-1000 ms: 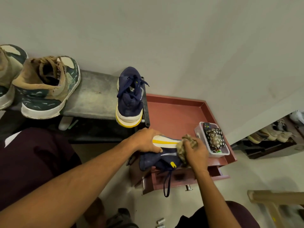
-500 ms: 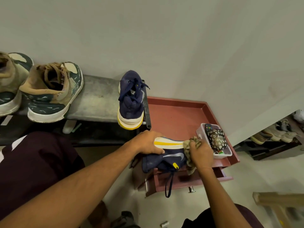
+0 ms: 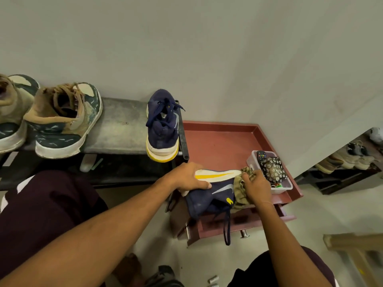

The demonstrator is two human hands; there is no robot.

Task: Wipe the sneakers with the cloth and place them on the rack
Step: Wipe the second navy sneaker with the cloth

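Cloth (image 3: 240,186) has slid to the toe; our right hand (image 3: 257,187) bunches it in curled fingers.
Left hand (image 3: 186,179) clamps the sneaker (image 3: 207,200) at the cabinet's (image 3: 223,141) front edge; we press firmly round the toe.

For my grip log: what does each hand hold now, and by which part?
The left hand grips the navy sneaker by its white-and-yellow sole. The right hand holds the bunched cloth, pressed against the sneaker's other end.
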